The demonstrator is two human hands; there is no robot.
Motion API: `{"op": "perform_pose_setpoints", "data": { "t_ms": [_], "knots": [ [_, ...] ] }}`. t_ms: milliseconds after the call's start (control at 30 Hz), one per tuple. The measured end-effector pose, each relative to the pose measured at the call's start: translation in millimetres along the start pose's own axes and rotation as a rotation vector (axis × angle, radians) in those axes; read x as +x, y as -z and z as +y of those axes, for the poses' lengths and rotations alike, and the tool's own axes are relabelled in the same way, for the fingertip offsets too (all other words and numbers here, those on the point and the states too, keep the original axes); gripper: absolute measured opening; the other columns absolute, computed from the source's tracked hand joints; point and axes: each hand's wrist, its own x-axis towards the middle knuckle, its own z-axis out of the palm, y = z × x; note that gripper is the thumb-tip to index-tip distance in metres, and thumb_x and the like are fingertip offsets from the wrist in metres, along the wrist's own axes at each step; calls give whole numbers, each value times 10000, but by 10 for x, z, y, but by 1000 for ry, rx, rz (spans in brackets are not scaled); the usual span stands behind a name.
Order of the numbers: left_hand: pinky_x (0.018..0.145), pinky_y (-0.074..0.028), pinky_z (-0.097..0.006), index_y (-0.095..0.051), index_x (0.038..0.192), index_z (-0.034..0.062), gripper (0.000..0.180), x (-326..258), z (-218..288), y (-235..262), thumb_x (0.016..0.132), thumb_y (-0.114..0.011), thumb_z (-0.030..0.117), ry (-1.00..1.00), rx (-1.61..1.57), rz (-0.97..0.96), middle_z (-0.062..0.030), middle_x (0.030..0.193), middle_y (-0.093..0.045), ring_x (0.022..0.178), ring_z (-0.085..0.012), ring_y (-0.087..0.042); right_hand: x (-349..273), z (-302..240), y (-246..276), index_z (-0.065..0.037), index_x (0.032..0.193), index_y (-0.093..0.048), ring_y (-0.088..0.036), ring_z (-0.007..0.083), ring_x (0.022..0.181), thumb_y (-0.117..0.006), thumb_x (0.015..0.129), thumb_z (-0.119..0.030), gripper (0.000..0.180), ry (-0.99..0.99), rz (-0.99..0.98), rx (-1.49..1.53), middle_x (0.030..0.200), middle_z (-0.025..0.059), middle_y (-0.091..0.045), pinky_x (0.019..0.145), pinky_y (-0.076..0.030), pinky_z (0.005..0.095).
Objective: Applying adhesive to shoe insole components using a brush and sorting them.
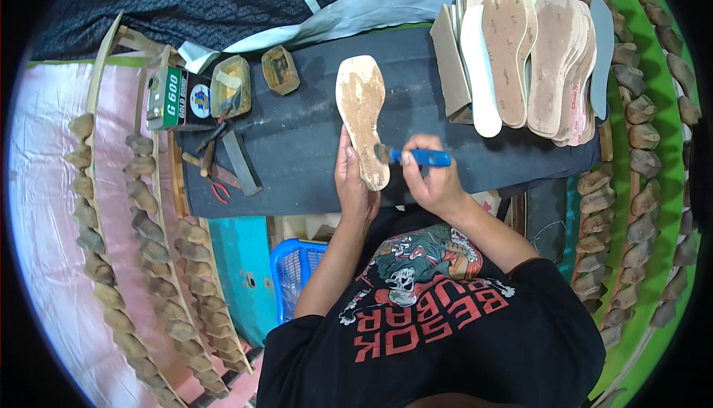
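My left hand (353, 177) holds a tan insole (362, 111) by its narrow heel end, toe pointing away from me over the table. Patches of a wet-looking brownish coating mark the insole's face. In my right hand (433, 181) is a brush with a blue handle (429, 157). Its dark bristles touch, or come very close to, the insole near the heel. The fingers of the right hand are wrapped round the handle, and the left thumb lies along the insole's edge.
Stacked insoles (553, 66) stand by a cardboard box (449, 66) at the right. A green-and-white can (178, 99), cut-down tubs (280, 71), red-handled pliers (220, 191) and a grey block (242, 163) sit at left. Shoe lasts (639, 137) line racks on both sides. A blue basket (293, 270) is below.
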Motion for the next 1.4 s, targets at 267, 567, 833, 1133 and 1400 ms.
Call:
{"op": "perform_pose_setpoints", "data": {
  "t_ms": [267,567,833,1133,1400],
  "knots": [
    [929,-548,-361,-239,1580,74,592,-109,-62,-43,1079,-435,320,-24,-9,-17,-119,1396,-549,1104,-205,-632,-93,-165,272,-1,1002,-550,-621,221,551,-640,913,-43,133,59,-155,35,679,99,-600,531,-486,352],
    [848,-582,-358,-238,1576,71,595,-263,-134,-225,1077,-438,325,19,34,-56,-122,1369,-570,1063,-204,-651,179,-48,446,17,994,-565,-558,175,499,-634,951,-65,115,27,14,37,715,80,-612,488,-452,320],
    [846,-588,-374,-234,1576,74,578,-209,-212,-406,1083,-417,313,43,17,-61,-133,1353,-576,1038,-213,-660,81,-18,572,11,1023,-553,-652,248,617,-637,936,-54,138,24,13,34,811,127,-637,563,-497,355],
    [809,-585,-341,-220,1583,83,618,66,-13,15,1074,-439,357,92,19,0,-129,1278,-595,990,-188,-655,-44,-125,320,-15,973,-588,-628,255,538,-707,852,-33,171,59,-180,29,703,93,-635,529,-495,359],
    [744,-598,-379,-260,1580,166,561,100,273,940,1078,-424,356,246,-108,103,-84,1329,-568,996,-193,-646,634,-157,-377,-3,1102,-637,-718,307,852,-699,900,-64,220,-53,-175,-23,993,174,-710,747,-559,354]
  ]
}}
